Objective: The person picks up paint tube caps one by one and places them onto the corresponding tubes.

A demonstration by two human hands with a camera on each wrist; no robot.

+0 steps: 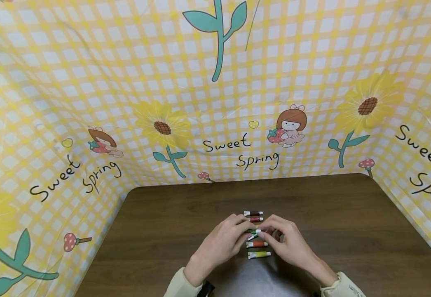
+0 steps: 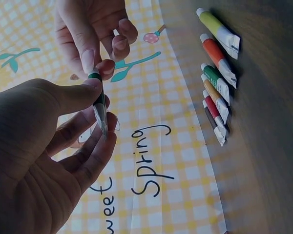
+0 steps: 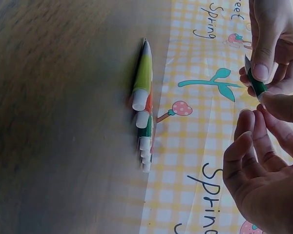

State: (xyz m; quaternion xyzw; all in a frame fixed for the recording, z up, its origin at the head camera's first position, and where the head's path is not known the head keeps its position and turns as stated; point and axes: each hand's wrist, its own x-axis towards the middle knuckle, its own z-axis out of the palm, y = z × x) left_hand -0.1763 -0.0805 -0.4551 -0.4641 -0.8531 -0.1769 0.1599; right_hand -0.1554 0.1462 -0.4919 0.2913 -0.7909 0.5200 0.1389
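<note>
My left hand [image 1: 223,239] and right hand [image 1: 289,241] meet over the table around a small green paint tube [image 2: 99,105]. Thumb and fingers of the left hand pinch its body, and its flat crimped end points back between them. At the other end, the right thumb and fingertips pinch the white cap [image 3: 262,96], largely covering it. Below the hands lies a row of similar tubes: yellow [image 2: 219,30], orange [image 2: 218,57], another green [image 2: 215,80], ochre [image 2: 215,95], red [image 2: 213,110] and dark brown [image 2: 213,123]. The head view hides part of this row behind the fingers.
The dark wooden table [image 1: 156,231] has a rounded far edge. A yellow checked cloth [image 1: 215,107] printed with flowers and lettering hangs behind it and along both sides. In the row, the white caps point right and the crimped ends left.
</note>
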